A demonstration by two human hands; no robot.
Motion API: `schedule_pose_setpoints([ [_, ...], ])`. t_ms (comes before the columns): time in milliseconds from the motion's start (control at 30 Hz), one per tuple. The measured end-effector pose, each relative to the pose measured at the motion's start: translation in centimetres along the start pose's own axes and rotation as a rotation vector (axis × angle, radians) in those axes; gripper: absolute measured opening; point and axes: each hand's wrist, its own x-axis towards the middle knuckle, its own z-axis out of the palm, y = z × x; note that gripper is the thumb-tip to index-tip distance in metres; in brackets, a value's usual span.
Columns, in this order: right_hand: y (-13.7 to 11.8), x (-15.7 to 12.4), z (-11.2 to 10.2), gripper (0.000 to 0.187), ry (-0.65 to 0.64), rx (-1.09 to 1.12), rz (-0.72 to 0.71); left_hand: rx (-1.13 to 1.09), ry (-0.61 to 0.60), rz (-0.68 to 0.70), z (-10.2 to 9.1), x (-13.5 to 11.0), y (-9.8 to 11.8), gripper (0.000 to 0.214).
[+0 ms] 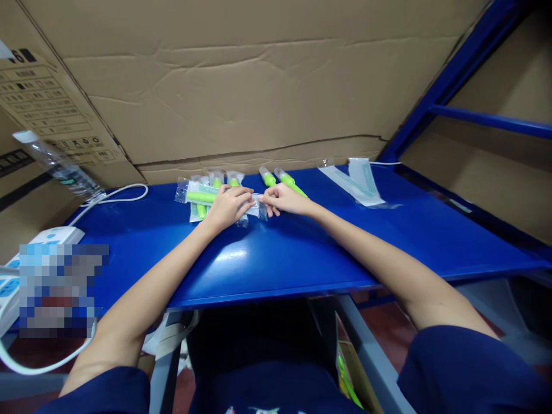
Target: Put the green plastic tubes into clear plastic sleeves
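My left hand [229, 207] lies over a clear plastic packet with a bright green stick-shaped item [201, 196] in it, its fingers curled round the packet. My right hand [285, 199] pinches the packet's clear right end [260, 210] between thumb and fingers. Beneath and behind my left hand lie several more packets with green items, such as one packet [217, 177] at the back; my hand partly hides them. Just behind my right hand are two unwrapped green items with clear caps, a left one [268, 177] and a right one [290, 181].
Flat clear-and-white sleeves [360, 183] lie on the blue table [302, 253] to the right. At left are a leaning plastic bottle [60, 167], a white power strip [64, 236] with its cable, and a blurred-out patch. Cardboard [259, 98] walls the back; a blue frame bar [491, 119] runs at right.
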Motion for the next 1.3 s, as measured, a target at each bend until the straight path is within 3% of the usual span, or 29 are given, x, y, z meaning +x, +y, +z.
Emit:
schedule_pose_setpoints([
  [300,-0.3,0.1,1.3,0.041,-0.03,0.259,0.107,-0.118,0.026,0.042,0.7,0.0,-0.6,0.022],
  [567,-0.3,0.2,2.0,0.028,0.077,0.521,0.246,-0.174,0.073,0.029,1.1,0.1,-0.8,0.024],
  [700,-0.3,0.2,2.0,0.026,0.116,0.61,0.312,-0.184,0.028,0.039,0.7,0.0,-0.3,0.032],
  [900,0.1,0.5,2.2,0.022,0.183,0.653,0.369,-0.142,-0.029,0.043,0.7,0.0,-0.4,0.044],
  [1067,0.5,0.7,2.3,0.019,0.252,0.646,0.348,-0.191,-0.083,0.064,0.8,0.1,-1.2,0.041],
  [1167,0.3,0.6,2.0,0.027,0.226,0.626,0.322,-0.223,-0.098,0.031,0.7,0.1,-1.3,0.038],
  [1300,-0.2,0.4,1.5,0.033,0.141,0.628,0.309,-0.243,-0.054,-0.013,0.7,0.0,-1.4,0.055],
])
